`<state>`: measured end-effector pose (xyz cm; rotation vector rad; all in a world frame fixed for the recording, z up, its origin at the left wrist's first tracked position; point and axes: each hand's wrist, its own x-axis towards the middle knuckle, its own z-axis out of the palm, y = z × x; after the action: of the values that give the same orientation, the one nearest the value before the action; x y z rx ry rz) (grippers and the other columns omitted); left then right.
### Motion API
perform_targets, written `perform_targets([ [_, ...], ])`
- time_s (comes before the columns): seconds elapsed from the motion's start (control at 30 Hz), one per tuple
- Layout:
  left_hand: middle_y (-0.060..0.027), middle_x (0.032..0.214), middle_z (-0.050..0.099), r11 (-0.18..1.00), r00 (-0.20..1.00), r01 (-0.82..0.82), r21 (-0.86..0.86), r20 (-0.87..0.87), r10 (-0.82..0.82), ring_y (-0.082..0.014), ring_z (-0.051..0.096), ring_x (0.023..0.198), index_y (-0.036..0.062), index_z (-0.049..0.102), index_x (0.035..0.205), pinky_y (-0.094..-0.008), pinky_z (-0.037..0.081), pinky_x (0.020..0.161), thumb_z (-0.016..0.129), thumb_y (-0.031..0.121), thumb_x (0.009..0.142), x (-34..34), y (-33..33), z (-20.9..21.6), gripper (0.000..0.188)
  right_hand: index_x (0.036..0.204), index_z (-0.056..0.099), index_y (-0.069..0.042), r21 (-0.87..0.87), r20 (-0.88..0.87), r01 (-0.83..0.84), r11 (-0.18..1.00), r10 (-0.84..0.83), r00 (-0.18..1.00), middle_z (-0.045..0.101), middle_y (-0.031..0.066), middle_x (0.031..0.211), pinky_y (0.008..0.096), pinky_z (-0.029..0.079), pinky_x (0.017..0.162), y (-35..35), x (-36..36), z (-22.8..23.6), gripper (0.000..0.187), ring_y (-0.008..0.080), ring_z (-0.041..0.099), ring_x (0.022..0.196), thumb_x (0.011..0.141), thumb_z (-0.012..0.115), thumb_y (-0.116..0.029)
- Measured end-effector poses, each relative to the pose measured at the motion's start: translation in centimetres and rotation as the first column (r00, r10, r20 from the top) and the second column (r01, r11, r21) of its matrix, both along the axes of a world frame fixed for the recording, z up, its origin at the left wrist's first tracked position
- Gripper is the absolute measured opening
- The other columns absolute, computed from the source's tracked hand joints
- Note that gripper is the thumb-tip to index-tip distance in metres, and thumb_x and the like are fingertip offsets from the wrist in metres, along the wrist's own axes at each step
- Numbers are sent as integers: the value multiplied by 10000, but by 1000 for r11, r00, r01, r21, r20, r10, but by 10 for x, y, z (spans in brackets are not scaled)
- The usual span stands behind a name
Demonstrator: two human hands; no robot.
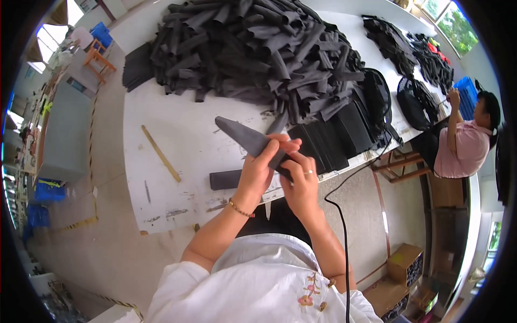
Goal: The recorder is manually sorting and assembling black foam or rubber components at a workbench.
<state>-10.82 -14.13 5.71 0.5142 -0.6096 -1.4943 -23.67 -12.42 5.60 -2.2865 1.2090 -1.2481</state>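
Note:
A dark grey fabric piece (241, 135), long with a rounded tip, is held up over the near edge of the white table (177, 124). My left hand (259, 166) grips its middle between thumb and fingers, the tip pointing to the far left. My right hand (301, 180), with a ring on one finger, closes on its lower end. Below my left hand a flat dark fabric strip (225, 180) lies on the table. Just right of my hands are neat rows of dark flat pieces (323, 148).
A big heap of loose dark fabric pieces (242, 54) covers the table's far side, with a flat stack (137, 67) at its left. A wooden ruler (160, 153) lies at left. A black cable (344, 231) hangs at right. Further right a person (466, 140) in pink sits working.

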Motion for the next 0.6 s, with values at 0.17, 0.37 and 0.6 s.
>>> perform_targets([
  [0.17, -105, 1099, 677, 971, 999, -42, 236, 30, 36, -210, 632, 988, 24, 573, 1185, -336, 468, 935, 505, 291, 1019, 5, 3, 2, 322, 1024, 586, -91, 85, -112, 41, 996, -32, 993, 560, 135, 1105, 431, 427, 874, 2, -10, 9, 420, 358, 525, 1042, 647, 767, -51],
  [0.37, -126, 1080, 665, 987, 994, -106, 124, 32, 103, -296, 606, 1127, -2, 545, 1226, -452, 463, 998, 490, 263, 1028, 29, 11, -28, 335, 1048, 564, -42, 143, 48, -90, 986, 84, 995, 549, 159, 1075, 397, 517, 825, 18, -10, -7, 366, 352, 584, 987, 732, 749, -44],
  [0.6, -133, 1075, 660, 974, 987, -118, 192, 129, 94, -286, 608, 1099, -14, 531, 1207, -414, 461, 1002, 511, 295, 1017, 5, 16, -6, 363, 920, 597, -15, 114, 42, -134, 984, 130, 991, 572, 154, 1025, 379, 537, 787, 21, -27, -3, 134, 337, 591, 989, 791, 629, -25],
])
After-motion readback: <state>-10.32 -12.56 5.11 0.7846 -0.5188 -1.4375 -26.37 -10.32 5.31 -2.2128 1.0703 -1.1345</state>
